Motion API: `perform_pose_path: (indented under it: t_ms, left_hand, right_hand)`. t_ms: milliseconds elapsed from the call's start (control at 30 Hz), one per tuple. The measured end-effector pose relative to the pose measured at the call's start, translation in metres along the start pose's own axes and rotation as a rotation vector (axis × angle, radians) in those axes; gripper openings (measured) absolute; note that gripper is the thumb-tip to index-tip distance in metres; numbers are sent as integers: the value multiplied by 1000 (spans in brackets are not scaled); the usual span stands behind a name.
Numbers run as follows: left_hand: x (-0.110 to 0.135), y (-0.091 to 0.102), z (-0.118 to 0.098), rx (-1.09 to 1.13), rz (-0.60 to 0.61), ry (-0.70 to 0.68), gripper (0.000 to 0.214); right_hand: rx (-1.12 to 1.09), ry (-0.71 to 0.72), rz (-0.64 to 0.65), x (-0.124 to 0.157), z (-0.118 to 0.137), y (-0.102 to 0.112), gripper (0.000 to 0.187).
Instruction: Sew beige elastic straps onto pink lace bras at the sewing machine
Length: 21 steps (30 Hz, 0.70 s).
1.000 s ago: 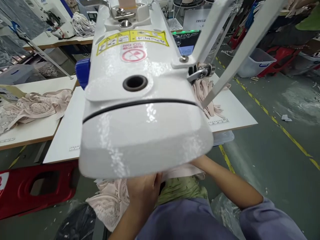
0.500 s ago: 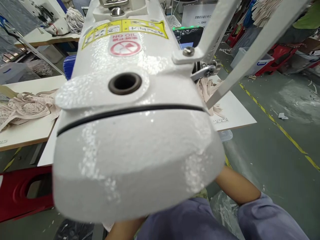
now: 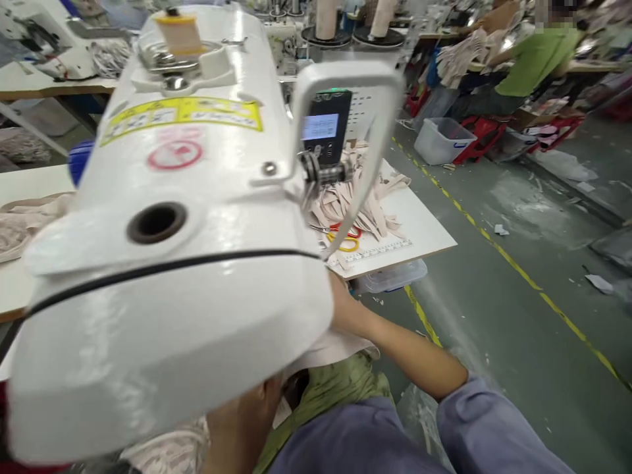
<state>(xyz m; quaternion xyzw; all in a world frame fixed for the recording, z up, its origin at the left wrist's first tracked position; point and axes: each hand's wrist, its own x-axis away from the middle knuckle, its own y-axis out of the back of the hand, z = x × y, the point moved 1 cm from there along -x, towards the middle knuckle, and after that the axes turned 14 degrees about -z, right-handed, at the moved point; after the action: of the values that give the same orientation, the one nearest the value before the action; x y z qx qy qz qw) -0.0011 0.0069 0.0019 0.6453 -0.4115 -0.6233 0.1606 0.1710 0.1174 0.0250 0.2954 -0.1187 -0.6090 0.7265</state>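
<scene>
The white head of a sewing machine (image 3: pixel 172 316) fills the left and middle of my view and covers the work under it. My right hand (image 3: pixel 342 304) reaches in beneath its right side, by the table edge, with the fingers hidden. Under the front of the machine, my left hand (image 3: pixel 264 398) shows only in part, and its fingers are hidden too. Pale beige fabric (image 3: pixel 340 349) hangs over my lap between the two hands. I cannot see what either hand grips.
On the table's right lie beige fabric strips (image 3: pixel 365 204), scissors (image 3: pixel 345 238) with red and yellow handles, and a ruler (image 3: pixel 390 250). A control panel (image 3: pixel 323 128) stands behind a white frame (image 3: pixel 363 72). Another person (image 3: pixel 536 62) sits far right, near a plastic bin (image 3: pixel 442 141).
My view has swung so that the machine sits further left and lower. The scissors, more strips, the control panel and more of my right forearm and the lap fabric now show.
</scene>
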Motion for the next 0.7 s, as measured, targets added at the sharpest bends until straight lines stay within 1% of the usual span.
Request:
perform_pose_path:
  t_ms: [67,133,233,333,567,700]
  left_hand:
    - [-2,1,1,-41,-61,-63,35]
    - [-4,3,2,-51,-95,-106,34]
    - [-5,4,2,-21,-121,-136,28]
    - [-5,6,2,-6,-149,-130,22]
    - [-9,5,-1,61,-105,-81,28]
    - [-12,2,-5,77,-81,-86,28]
  right_hand:
    - [-23,-37,-25,0,-1,-2,7]
    - [-66,-46,-59,1,-2,-2,6]
    - [-129,-47,-96,3,-4,-4,7]
    - [-136,-42,-103,4,-5,-5,10]
    - [-159,-55,-109,4,-4,-1,9]
    - [-170,-40,-127,6,-6,2,11]
